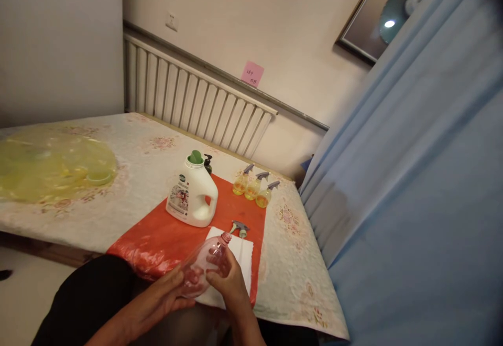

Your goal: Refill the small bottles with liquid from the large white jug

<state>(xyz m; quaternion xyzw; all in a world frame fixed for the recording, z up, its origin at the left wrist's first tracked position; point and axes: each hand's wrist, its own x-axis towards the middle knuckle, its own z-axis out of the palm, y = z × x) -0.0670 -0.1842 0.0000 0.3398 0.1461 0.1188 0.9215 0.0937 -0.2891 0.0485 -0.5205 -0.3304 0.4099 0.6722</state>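
Pink bottle (pixel 201 261) in both hands (pixel 232 279), illegible label (pixel 179 198) on white jug (pixel 199 199)

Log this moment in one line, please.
left hand: at base of pink plastic bottle | right hand: around upper part | bottle: uncapped | trigger sprayer: lying beyond

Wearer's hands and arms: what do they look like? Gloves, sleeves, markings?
Two bare human hands: left hand, right hand, no gloves. Forearms bare as far as they show; no sleeves, watch, cables or markings visible. Dark clothing covers the legs.
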